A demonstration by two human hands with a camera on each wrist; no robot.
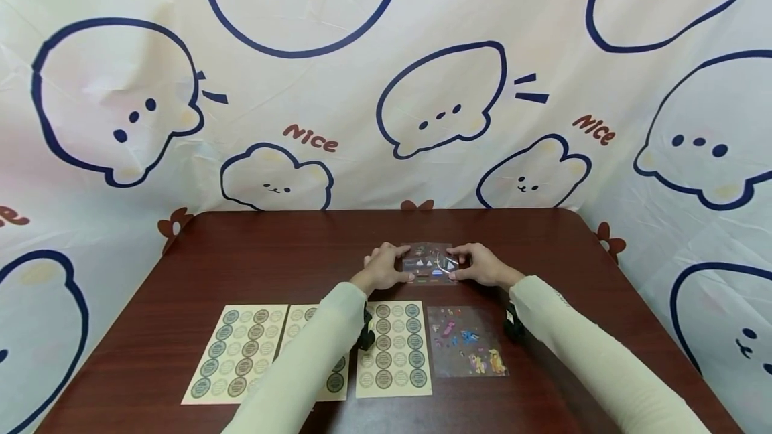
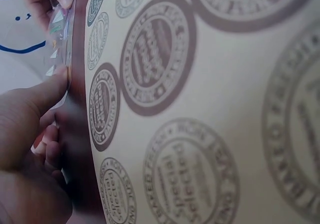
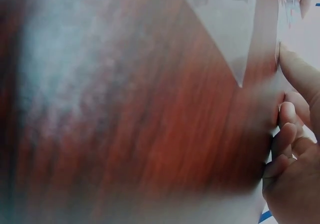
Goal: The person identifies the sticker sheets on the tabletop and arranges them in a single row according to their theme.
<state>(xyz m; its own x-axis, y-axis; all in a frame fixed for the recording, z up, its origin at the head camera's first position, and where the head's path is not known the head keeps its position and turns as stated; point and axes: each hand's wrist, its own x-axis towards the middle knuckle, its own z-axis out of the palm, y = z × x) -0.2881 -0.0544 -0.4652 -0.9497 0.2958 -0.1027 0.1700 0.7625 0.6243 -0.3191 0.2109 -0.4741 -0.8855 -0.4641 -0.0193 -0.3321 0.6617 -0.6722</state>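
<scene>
A clear sticker sheet [image 1: 429, 264] with white triangles and small coloured shapes lies between my hands toward the back of the table. My left hand [image 1: 384, 268] holds its left side, thumb at the near corner and index finger at the far one. On the right side, my right hand [image 1: 481, 266] holds it the same way, thumb and index finger spread apart. In the left wrist view the left thumb [image 2: 50, 87] is on the sheet's edge, with the other fingers curled below. The right wrist view shows the right thumb [image 3: 300, 74] extended above curled fingers.
Yellowish sheets of round labels [image 1: 395, 353] lie in a row at the near left, partly under the left sleeve [image 1: 301, 360]. Beside them is another clear sheet with colourful cartoon stickers [image 1: 464, 347]. A printed cloth [image 1: 356, 99] hangs behind the brown table [image 1: 289, 253].
</scene>
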